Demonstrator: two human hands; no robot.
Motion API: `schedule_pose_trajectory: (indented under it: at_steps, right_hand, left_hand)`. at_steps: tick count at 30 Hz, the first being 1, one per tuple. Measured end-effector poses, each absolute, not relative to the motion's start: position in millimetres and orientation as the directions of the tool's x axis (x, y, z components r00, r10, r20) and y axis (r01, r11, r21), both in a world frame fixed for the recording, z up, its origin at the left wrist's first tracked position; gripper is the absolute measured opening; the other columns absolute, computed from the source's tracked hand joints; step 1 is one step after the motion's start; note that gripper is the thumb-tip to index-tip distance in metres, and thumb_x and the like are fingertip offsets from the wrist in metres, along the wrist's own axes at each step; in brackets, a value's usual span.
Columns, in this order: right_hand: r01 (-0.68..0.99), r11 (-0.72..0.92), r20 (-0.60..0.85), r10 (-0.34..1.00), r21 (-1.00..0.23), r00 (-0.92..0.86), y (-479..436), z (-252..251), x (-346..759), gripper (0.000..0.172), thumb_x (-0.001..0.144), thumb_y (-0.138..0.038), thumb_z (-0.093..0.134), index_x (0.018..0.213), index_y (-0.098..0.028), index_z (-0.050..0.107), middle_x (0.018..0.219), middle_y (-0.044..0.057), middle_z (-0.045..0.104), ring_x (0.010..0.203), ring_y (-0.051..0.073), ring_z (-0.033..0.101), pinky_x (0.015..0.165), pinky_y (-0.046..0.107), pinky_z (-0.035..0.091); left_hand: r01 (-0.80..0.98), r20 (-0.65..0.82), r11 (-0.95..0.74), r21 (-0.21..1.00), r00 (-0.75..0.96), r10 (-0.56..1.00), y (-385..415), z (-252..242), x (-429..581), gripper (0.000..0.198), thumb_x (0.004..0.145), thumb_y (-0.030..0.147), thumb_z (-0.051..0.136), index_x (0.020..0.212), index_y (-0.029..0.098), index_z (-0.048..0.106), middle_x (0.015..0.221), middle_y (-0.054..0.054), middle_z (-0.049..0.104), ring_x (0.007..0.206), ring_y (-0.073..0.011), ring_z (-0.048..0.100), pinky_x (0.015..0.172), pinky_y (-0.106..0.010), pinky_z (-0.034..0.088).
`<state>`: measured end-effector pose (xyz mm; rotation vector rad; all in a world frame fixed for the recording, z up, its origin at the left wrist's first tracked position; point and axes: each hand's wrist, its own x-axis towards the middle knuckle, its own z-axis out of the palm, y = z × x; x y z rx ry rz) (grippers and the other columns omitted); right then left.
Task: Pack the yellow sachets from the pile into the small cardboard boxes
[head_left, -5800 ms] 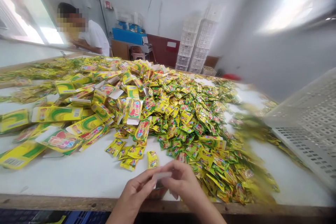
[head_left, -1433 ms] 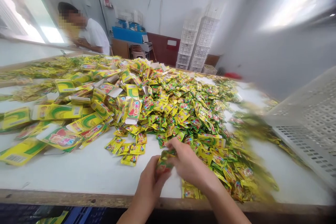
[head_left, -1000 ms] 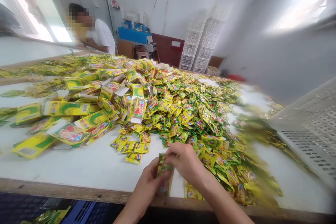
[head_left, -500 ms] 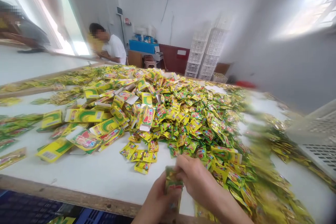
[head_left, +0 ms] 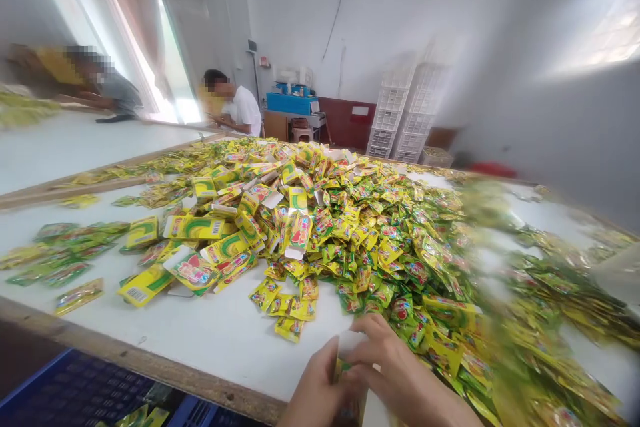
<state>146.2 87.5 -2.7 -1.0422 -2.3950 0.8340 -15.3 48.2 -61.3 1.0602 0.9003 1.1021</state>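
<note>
Low in the view, close to the table's front edge, my left hand point(head_left: 320, 383) is wrapped around a small cardboard box point(head_left: 349, 341). The box's white flap shows at its top; most of its body is hidden by my fingers. My right hand point(head_left: 387, 360) bends over the same box, fingers curled against the flap end. Just beyond my hands lie a few yellow sachets point(head_left: 289, 329). A large heap of green and yellow sachets point(head_left: 380, 240) spreads past my right hand. Several yellow-green boxes point(head_left: 193, 270), some with open flaps, are piled to the left.
The white table point(head_left: 210, 340) has a wooden edge point(head_left: 165, 370). A blue crate point(head_left: 75, 387) sits below it at left. White crates point(head_left: 387, 117) are stacked at the back. Two people work at the far left, one in a white shirt point(head_left: 247, 110).
My view has swung left, so the scene sits further right and slightly lower. The box's white flap now shows between my hands, where green and yellow packaging showed before.
</note>
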Motion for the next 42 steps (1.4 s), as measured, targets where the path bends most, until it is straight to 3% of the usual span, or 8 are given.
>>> schedule_pose_trajectory:
  at_steps: [9, 11, 14, 18, 24, 30, 36, 42]
  right_hand:
    - [0.445, 0.489, 0.169, 0.793, -0.751, -0.586, 86.4, -23.8, 145.6, 0.014, 0.082, -0.020, 0.068, 0.084, -0.029, 0.077, 0.106, 0.007, 0.064, 0.105, 0.026, 0.056, 0.089, 0.036, 0.046]
    - [0.320, 0.350, 0.211, 0.894, -0.881, -0.396, 82.9, -29.0, 150.4, 0.015, 0.087, -0.029, 0.062, 0.086, -0.025, 0.076, 0.103, 0.008, 0.066, 0.096, 0.024, 0.060, 0.083, 0.034, 0.049]
    - [0.080, 0.008, -0.004, 0.990, -0.997, -0.143, 77.5, -40.9, 155.8, 0.029, 0.084, -0.046, 0.065, 0.089, -0.018, 0.072, 0.072, 0.005, 0.064, 0.059, 0.017, 0.058, 0.051, 0.026, 0.047]
    - [-0.116, -0.232, -0.193, 0.941, -0.966, -0.276, 74.4, -55.4, 152.1, 0.041, 0.074, -0.053, 0.073, 0.085, -0.014, 0.069, 0.050, -0.002, 0.055, 0.037, 0.009, 0.045, 0.035, 0.019, 0.037]
    - [-0.178, -0.061, -0.003, 0.951, -0.982, -0.308, 69.7, -58.1, 146.9, 0.029, 0.081, -0.043, 0.072, 0.086, -0.015, 0.073, 0.065, 0.000, 0.060, 0.046, 0.010, 0.059, 0.044, 0.020, 0.048]
    - [-0.215, -0.013, 0.061, 0.941, -0.976, -0.334, 59.3, -62.3, 156.3, 0.017, 0.078, -0.034, 0.076, 0.085, -0.019, 0.077, 0.080, 0.002, 0.060, 0.055, 0.012, 0.063, 0.051, 0.024, 0.052]
    - [-0.217, -0.223, -0.136, 0.925, -0.951, -0.354, 70.6, -59.0, 144.5, 0.017, 0.071, -0.029, 0.080, 0.085, -0.019, 0.077, 0.062, -0.002, 0.056, 0.045, 0.006, 0.041, 0.037, 0.016, 0.033]
    - [-0.023, 0.061, 0.065, 0.970, -0.998, -0.235, 86.4, -51.0, 135.9, 0.020, 0.082, -0.037, 0.070, 0.081, -0.021, 0.081, 0.067, 0.003, 0.062, 0.060, 0.012, 0.054, 0.047, 0.019, 0.044]
  left_hand:
    - [-0.224, -0.025, 0.072, 0.972, 0.206, 0.978, 48.5, -72.5, -16.2, 0.032, 0.075, 0.043, 0.074, 0.093, 0.017, 0.068, 0.090, -0.005, 0.069, 0.088, -0.0235, 0.060, 0.081, -0.032, 0.047]
    - [-0.224, -0.064, 0.101, 0.969, 0.168, 0.984, 46.0, -69.5, -13.8, 0.028, 0.078, 0.040, 0.071, 0.094, 0.017, 0.069, 0.089, -0.004, 0.071, 0.086, -0.0230, 0.062, 0.080, -0.032, 0.048]
    - [-0.212, -0.142, 0.177, 0.961, 0.169, 0.975, 40.8, -62.1, -16.5, 0.036, 0.082, 0.041, 0.068, 0.112, 0.021, 0.068, 0.112, -0.006, 0.071, 0.109, -0.0273, 0.060, 0.097, -0.037, 0.045]
    - [-0.344, -0.290, 0.343, 0.874, 0.196, 0.937, 36.9, -51.0, -29.4, 0.046, 0.091, 0.047, 0.052, 0.128, 0.022, 0.062, 0.134, -0.008, 0.061, 0.137, -0.0266, 0.041, 0.115, -0.044, 0.027]
    - [-0.482, -0.368, 0.469, 0.740, 0.292, 0.883, 40.2, -42.5, -36.8, 0.034, 0.085, 0.022, 0.061, 0.117, 0.018, 0.068, 0.113, -0.010, 0.072, 0.112, -0.0289, 0.062, 0.102, -0.043, 0.041]
    - [-0.551, -0.365, 0.442, 0.708, 0.252, 0.896, 37.2, -46.6, -31.8, 0.021, 0.085, 0.019, 0.063, 0.106, 0.022, 0.066, 0.093, -0.003, 0.073, 0.085, -0.0188, 0.066, 0.083, -0.032, 0.046]
    - [-0.320, -0.270, 0.321, 0.892, 0.193, 0.943, 39.1, -37.5, -29.6, 0.010, 0.083, 0.026, 0.069, 0.089, 0.019, 0.072, 0.090, -0.001, 0.073, 0.091, -0.0169, 0.062, 0.085, -0.025, 0.046]
    - [-0.070, -0.170, 0.167, 0.984, -0.054, 0.984, 55.9, -60.7, -39.3, 0.030, 0.076, 0.040, 0.074, 0.102, 0.025, 0.076, 0.107, -0.003, 0.075, 0.108, -0.0242, 0.064, 0.098, -0.032, 0.048]
